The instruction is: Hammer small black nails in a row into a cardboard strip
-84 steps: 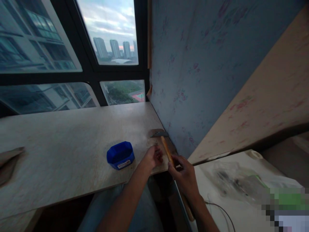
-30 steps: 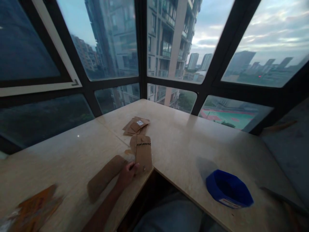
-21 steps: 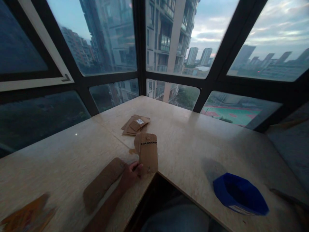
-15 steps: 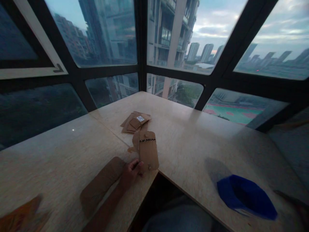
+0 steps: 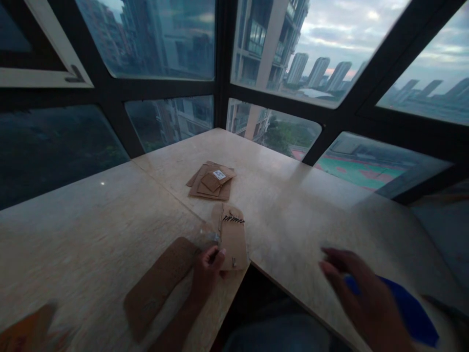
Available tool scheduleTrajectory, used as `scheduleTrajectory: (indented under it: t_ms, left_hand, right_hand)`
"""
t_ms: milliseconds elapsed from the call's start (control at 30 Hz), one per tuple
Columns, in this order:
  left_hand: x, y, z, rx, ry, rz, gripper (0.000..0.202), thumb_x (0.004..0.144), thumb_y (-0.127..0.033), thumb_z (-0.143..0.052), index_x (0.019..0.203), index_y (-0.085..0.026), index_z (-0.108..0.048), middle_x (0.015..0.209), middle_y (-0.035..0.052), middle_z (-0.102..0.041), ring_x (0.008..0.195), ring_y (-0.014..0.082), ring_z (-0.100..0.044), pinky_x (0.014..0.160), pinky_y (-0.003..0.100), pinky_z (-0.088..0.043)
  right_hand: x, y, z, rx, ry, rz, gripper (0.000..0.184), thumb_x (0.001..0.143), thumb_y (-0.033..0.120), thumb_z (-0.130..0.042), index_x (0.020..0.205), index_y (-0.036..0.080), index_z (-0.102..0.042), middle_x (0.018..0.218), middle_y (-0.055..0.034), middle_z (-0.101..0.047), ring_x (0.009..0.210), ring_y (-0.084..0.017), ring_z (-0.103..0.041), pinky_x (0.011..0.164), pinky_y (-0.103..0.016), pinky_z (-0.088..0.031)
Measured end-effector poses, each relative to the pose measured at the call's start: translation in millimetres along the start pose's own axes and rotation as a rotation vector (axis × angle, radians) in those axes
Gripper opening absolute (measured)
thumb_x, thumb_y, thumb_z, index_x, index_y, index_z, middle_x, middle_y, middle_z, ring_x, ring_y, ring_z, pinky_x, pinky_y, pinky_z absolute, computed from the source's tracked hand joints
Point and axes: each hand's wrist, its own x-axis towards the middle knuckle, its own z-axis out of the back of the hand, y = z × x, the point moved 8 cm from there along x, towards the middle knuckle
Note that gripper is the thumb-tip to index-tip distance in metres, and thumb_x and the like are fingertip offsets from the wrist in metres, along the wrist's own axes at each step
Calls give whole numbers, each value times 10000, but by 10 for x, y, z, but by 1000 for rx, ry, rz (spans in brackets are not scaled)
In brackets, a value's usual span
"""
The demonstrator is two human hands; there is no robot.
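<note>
My left hand (image 5: 209,266) is closed in a pinch at the left edge of a tan cardboard piece (image 5: 234,244). What its fingers hold, I cannot make out; a small clear, shiny bit (image 5: 213,236) shows just above them. The cardboard piece has a row of black slanted marks across its upper part and a small dark mark low down. My right hand (image 5: 357,288), blurred, hovers in front of a blue container (image 5: 410,308) and partly hides it. Its fingers stretch forward with the thumb apart, and nothing shows between them.
A long brown cardboard piece (image 5: 161,283) lies left of my left forearm. Farther back is a stack of brown cardboard pieces (image 5: 210,188) with a white label (image 5: 219,174) on top. An orange packet (image 5: 27,327) lies at lower left. Windows border the marble-like counter (image 5: 278,210).
My right hand has come into view from the lower right, over the blue container. The camera view has shifted slightly. My left hand stays by the cardboard piece.
</note>
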Motion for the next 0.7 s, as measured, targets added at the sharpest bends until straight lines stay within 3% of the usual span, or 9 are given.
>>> scheduleTrajectory:
  t_ms: [100,200,300,433,567,700]
  left_hand:
    - [-6,2,1,-12,43,16,448,659,-592,-674,597,-172,-531,505,-25,-506,410,125,-497,378,225,-421]
    - [11,44,5,-37,94,31,434,684,-581,-666,616,-173,-537,491,-20,-522,398,136,-520,384,231,-429]
    - [28,72,-1,-62,121,47,428,691,-577,-663,620,-175,-535,500,-15,-532,396,142,-532,376,239,-440]
    - [61,53,-52,-106,164,140,445,657,-605,-685,677,-184,-541,496,-22,-541,385,163,-555,351,255,-452]
    - [129,22,-36,-177,173,308,510,603,-627,-731,808,-192,-558,597,-16,-601,444,182,-599,352,274,-476]
    - [204,36,21,-251,187,402,447,582,-547,-763,738,-179,-562,560,-27,-541,462,144,-547,369,232,-420]
  right_hand:
    - [480,540,-1012,178,205,190,255,1004,416,-500,1120,211,-597,1011,-101,-655,882,-228,-645,758,-373,-568]
    - [866,815,-1865,92,362,308,251,1002,345,-531,1122,145,-624,1089,-147,-652,1031,-257,-614,898,-405,-519]
    - [1035,865,-2362,66,481,380,160,955,307,-632,961,158,-689,943,-100,-686,921,-230,-639,832,-347,-515]
    - [1040,847,-2578,84,546,453,139,957,234,-628,867,158,-700,853,-76,-687,832,-190,-633,770,-291,-495]
    - [1014,888,-2615,145,584,525,111,937,126,-614,882,150,-707,856,-92,-689,837,-193,-625,770,-292,-494]
    - [1014,1006,-2622,253,666,611,191,875,28,-614,876,181,-729,881,-72,-699,865,-186,-629,787,-279,-499]
